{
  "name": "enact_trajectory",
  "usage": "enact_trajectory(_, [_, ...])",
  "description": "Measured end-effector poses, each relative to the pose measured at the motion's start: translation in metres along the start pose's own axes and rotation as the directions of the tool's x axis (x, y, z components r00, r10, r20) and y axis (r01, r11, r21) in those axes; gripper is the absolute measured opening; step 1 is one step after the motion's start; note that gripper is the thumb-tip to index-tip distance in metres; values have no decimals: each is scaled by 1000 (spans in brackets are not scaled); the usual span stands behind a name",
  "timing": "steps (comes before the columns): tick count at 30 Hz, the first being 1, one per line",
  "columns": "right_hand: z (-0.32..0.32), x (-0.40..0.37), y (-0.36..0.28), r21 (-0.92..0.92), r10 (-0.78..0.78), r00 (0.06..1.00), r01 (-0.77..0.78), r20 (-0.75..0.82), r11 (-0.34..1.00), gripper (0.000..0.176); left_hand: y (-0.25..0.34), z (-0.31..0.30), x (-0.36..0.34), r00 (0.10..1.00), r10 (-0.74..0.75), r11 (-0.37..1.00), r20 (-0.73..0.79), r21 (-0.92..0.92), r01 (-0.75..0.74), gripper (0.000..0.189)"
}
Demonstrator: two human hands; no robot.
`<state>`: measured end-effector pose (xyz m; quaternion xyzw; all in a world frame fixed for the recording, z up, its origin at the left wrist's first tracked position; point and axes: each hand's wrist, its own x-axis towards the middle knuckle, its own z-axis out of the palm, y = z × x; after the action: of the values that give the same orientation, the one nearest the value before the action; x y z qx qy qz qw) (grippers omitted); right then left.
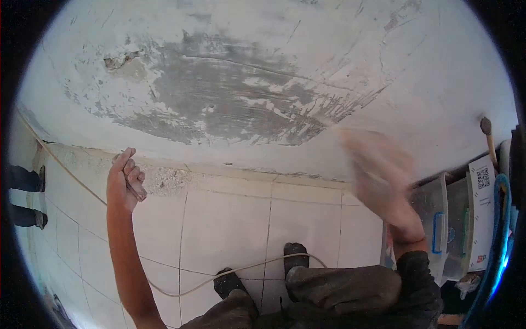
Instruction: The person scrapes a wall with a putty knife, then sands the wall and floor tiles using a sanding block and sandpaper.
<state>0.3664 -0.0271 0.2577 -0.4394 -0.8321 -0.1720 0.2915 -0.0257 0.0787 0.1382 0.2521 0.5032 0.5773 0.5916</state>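
My left hand (127,180) hangs in front of the wall's foot, over the dusty floor edge. Its fingers are loosely curled and whitish with dust, the thumb stands apart, and I see nothing held in it. My right hand (379,170) is smeared by motion close to the lower right of the scraped patch. Whether it grips a tool cannot be made out. The wall (438,88) is white with peeling paint. Across it spreads a grey bare patch (213,93) with scratch marks and ragged edges, and a small broken hole (121,60) lies at its upper left.
Crumbs of debris (167,181) lie along the wall's base on the tiled floor (224,230). A thin cable (241,268) crosses my feet. Plastic bins (430,219), a box with a printed code (482,214) and a stick with a dark tip (487,134) stand right. Another person's legs (24,194) are left.
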Motion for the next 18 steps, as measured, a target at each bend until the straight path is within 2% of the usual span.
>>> enact_trajectory(1, [36,-9,9,27,-19,998,18,57,999,43,0,2,-1,1000,2,1000,6,5,-2,22])
enact_trajectory(3, [70,-26,7,45,71,972,-83,224,996,46,-1,5,-3,999,-32,999,-6,16,32,23])
enact_trajectory(6, [42,-22,7,56,66,979,-78,194,995,48,0,4,-4,998,-28,999,51,-13,29,23])
enact_trajectory(8, [-1,-3,1,10,-75,997,75,-29,997,47,2,4,-4,999,-21,1000,26,-17,21,21])
enact_trajectory(11, [-8,0,-12,-58,-57,998,58,15,997,46,-1,0,1,1000,-13,1000,-4,-4,13,21])
enact_trajectory(13, [63,-24,15,17,194,935,-209,296,978,33,-2,1,3,1000,1,1000,-2,24,-1,23])
enact_trajectory(14, [75,-33,14,21,193,937,-208,290,978,33,-3,3,3,1000,-14,1000,13,-2,14,22])
enact_trajectory(16, [84,-37,7,57,74,923,-103,377,993,35,-4,5,0,1000,-26,999,15,-41,26,22])
enact_trajectory(18, [51,-28,5,107,122,969,-148,215,983,37,-2,7,-3,999,-29,999,18,-22,30,22])
